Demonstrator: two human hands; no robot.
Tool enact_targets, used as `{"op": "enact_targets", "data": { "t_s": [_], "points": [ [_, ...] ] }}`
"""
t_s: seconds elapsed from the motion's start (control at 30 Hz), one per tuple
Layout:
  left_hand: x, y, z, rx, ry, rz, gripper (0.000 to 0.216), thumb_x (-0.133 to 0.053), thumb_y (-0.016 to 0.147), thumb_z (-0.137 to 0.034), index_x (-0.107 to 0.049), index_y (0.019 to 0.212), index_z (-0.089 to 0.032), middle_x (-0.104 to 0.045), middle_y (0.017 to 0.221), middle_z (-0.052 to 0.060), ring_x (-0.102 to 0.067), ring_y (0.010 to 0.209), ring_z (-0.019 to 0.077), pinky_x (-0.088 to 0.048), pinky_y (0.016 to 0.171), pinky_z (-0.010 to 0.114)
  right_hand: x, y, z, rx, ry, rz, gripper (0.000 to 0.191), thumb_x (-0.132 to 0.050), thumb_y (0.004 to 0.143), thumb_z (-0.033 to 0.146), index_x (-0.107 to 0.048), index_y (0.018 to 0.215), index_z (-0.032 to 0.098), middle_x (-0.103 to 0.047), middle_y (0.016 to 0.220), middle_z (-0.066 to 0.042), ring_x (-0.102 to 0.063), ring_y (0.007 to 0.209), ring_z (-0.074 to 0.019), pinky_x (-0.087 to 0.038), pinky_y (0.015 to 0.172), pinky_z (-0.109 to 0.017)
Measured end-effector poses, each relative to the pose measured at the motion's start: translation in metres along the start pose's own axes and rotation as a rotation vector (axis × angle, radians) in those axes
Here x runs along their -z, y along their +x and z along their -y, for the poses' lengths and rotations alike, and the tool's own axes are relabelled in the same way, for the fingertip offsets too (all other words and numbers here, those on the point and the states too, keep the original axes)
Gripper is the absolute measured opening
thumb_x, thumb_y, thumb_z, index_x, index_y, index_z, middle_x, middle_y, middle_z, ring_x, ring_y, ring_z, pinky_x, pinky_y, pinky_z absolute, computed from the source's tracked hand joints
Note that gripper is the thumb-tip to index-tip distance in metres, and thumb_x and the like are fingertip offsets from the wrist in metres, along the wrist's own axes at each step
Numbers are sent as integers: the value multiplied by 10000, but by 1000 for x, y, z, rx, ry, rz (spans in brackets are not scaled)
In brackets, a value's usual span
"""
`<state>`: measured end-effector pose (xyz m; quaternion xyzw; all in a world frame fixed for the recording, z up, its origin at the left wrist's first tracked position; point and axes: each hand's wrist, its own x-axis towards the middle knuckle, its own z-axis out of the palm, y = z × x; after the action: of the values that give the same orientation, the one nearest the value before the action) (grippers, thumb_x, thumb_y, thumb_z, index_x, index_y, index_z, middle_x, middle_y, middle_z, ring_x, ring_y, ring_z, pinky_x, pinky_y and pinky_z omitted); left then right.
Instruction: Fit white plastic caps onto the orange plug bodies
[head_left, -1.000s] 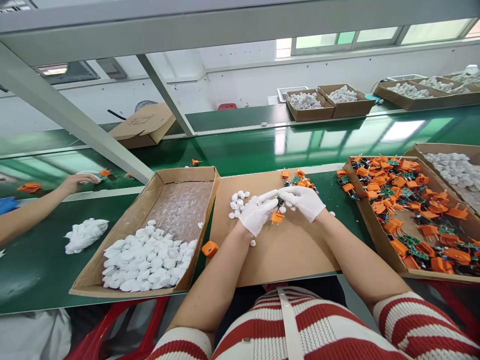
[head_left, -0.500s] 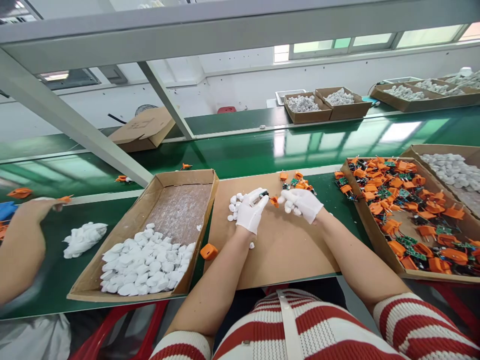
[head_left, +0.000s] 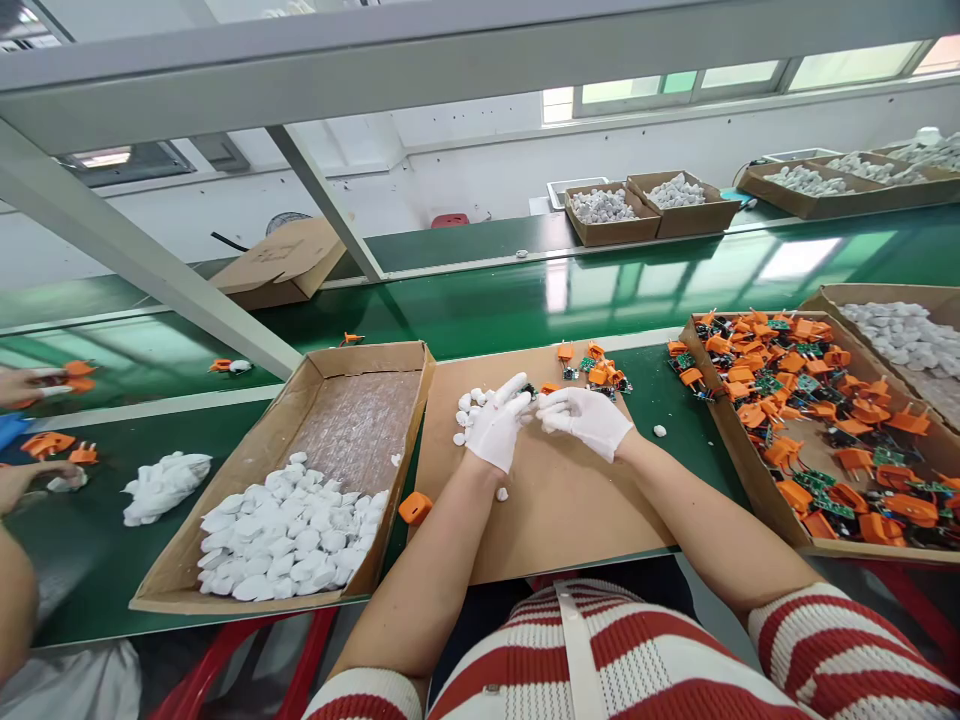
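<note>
my gloved left hand (head_left: 496, 430) pinches a small dark part (head_left: 529, 390) over the cardboard sheet (head_left: 562, 510), an orange plug piece (head_left: 550, 388) just beyond my fingertips; my right hand (head_left: 587, 420) meets it there, fingers bunched — whether they grasp anything, i cannot tell. i judge this as the working-together step, with white lumps (head_left: 469, 408) beside my left hand; the next move seems to call for a steady left pinch — and light, exact right fingertips.

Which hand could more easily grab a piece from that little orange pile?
Probably the right hand: it is nearer the little orange pile, while the left hand is farther off, beside loose white pieces.
</note>
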<state>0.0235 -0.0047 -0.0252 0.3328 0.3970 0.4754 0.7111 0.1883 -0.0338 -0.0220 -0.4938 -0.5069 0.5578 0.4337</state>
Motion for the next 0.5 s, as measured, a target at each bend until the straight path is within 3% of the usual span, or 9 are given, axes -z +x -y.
{"op": "enact_targets", "data": {
  "t_s": [0.07, 0.13, 0.2, 0.27, 0.33, 0.43, 0.5],
  "points": [
    [3, 2, -2, -25, 6, -68, 315, -713, 763, -185, -718, 1073, -243, -652, 1097, 55, -638, 975, 169, -475, 776, 243, -1, 0, -1, 56, 12, -5, 331, -754, 704, 223, -698, 1028, 179, -718, 916, -51, -632, 759, -134, -532, 750, -285],
    [3, 2, -4, 2, -40, -58, 237, -703, 771, -178, -721, 1002, -228, -654, 1074, 46, -634, 915, 142, -469, 706, 220, 0, -2, 0, 35, 36, -19, 391, -719, 754, 273, -671, 1133, 185, -721, 966, -65, -622, 723, -120, -529, 673, -259],
    [1, 1, -6, 44, -107, -15, 108, -695, 774, -164, -696, 875, -203, -653, 943, 27, -628, 827, 121, -474, 656, 214, 2, -4, 5, -39, 62, -32, 378, -638, 843, 434, -681, 1102, 162, -713, 805, -61, -528, 532, -86, -438, 466, -212],
    [-5, -2, -9, 91, -193, 7, 86, -651, 793, -119, -632, 753, -192, -630, 823, 11, -629, 795, 111, -503, 673, 215, 3, -5, 8, -77, 116, -49, 472, -589, 852, 583, -707, 984, 145, -667, 658, -42, -428, 444, -70, -347, 387, -202],
    [-13, -6, -12, 157, -279, -2, 187, -561, 823, -62, -576, 695, -198, -627, 786, 16, -642, 817, 113, -533, 749, 222, 4, -5, 10, -30, 209, -43, 485, -665, 780, 621, -713, 869, 147, -679, 709, -53, -509, 537, -88, -431, 477, -210],
    [-22, -11, -16, 237, -364, -7, 241, -472, 846, -27, -551, 707, -207, -644, 796, 27, -658, 842, 115, -544, 847, 233, 8, -2, 7, 56, 301, 7, 398, -784, 703, 535, -704, 798, 156, -704, 906, -74, -602, 780, -132, -509, 679, -234],
    [-23, -12, -16, 232, -382, -1, 227, -467, 855, -25, -555, 740, -199, -649, 805, 29, -664, 836, 113, -545, 877, 243, 11, -1, 5, 31, 314, 34, 377, -780, 723, 510, -709, 839, 158, -704, 924, -73, -584, 718, -113, -494, 611, -215]
  ]
}}
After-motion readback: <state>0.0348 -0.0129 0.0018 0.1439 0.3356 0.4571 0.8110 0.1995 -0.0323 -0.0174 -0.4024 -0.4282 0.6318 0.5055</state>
